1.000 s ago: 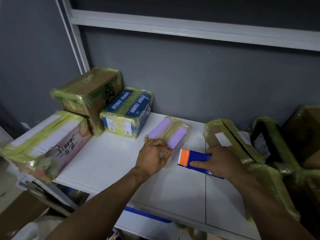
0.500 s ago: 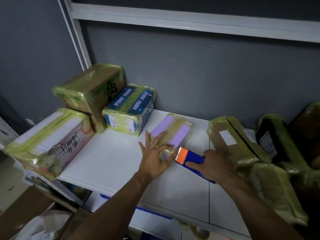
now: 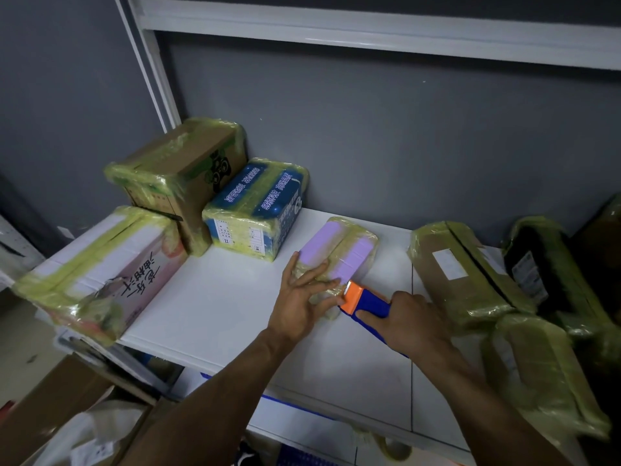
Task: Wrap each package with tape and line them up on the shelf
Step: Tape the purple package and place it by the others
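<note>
Purple package (image 3: 337, 252) on the white shelf (image 3: 218, 307), long axis running near to far, its near end pressed under the spread left hand (image 3: 299, 304); the right hand (image 3: 410, 326), just to its right, grips the tape dispenser (image 3: 371, 302), orange head touching the package's near right corner.

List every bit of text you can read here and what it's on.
"11", likely: white label on the blue pack.
White Chinese print on the blue pack: sideways, too blurred.
Black brush-style Chinese characters on the pink box: unreadable.
Labels on the brown parcel and black parcel: too small.
</note>
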The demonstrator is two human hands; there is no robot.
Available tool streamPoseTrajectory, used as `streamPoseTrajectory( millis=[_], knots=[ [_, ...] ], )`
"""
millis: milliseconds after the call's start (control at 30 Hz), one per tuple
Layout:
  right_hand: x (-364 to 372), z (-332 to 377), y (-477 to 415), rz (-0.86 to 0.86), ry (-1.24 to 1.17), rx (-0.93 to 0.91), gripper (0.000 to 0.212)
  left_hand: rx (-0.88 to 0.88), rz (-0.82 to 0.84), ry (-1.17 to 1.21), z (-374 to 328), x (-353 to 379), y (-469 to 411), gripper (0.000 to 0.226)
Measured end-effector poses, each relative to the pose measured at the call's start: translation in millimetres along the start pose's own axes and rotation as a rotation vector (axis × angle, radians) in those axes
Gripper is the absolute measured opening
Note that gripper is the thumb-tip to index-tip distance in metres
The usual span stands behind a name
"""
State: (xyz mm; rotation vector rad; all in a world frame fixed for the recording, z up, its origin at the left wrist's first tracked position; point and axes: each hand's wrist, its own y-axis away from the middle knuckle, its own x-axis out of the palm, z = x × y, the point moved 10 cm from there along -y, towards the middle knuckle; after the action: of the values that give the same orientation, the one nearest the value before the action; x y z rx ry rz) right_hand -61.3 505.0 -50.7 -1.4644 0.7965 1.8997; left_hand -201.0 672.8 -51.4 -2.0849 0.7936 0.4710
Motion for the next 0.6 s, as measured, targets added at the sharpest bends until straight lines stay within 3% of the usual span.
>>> streamPoseTrajectory(
  millis=[233,400,600],
  knots=[
    [-15,15,11,-0.121,0.116,-0.039,0.063,0.034,-0.002,-0.003,-1,-5,-1,0.043],
    [-22,22,15,-0.190,0.192,-0.056,0.062,0.267,-0.104,-0.130,-40,-20,-4,0.028],
    [-23,23,24,-0.241,0.224,-0.055,0.063,0.271,-0.150,-0.142,-50,-27,6,0.029]
  ],
)
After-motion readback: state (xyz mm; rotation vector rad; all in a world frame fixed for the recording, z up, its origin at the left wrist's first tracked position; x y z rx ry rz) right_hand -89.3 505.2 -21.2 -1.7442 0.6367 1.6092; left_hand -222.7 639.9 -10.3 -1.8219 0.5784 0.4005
